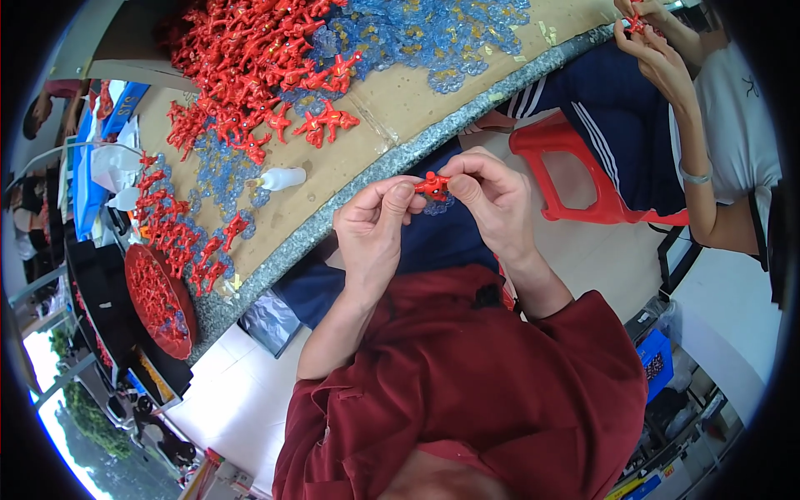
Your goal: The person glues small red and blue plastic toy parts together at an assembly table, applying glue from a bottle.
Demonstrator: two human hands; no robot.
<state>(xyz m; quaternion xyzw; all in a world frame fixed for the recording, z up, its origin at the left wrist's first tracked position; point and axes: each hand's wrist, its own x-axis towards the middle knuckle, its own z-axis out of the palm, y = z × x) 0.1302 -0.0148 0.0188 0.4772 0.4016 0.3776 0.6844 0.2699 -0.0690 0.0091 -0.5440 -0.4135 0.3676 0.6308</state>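
Left hand (375,221) and right hand (493,196) each pinch one side of a small red figure (432,187) between thumb and fingers, before the chest and just off the table (325,179), likely to steady it in plain sight. It looks glossy, with dark marks; a clear bluish piece (437,206) shows beneath, whether attached I cannot tell. Similar figures (246,62) lie heaped, presumably for easy reach.

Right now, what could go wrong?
1. The red figure, pinched between the left hand and right hand, is out past the table edge; a slip might drop it.
2. The white bottle seems to lie on its side near blue pieces; it could roll or leak.
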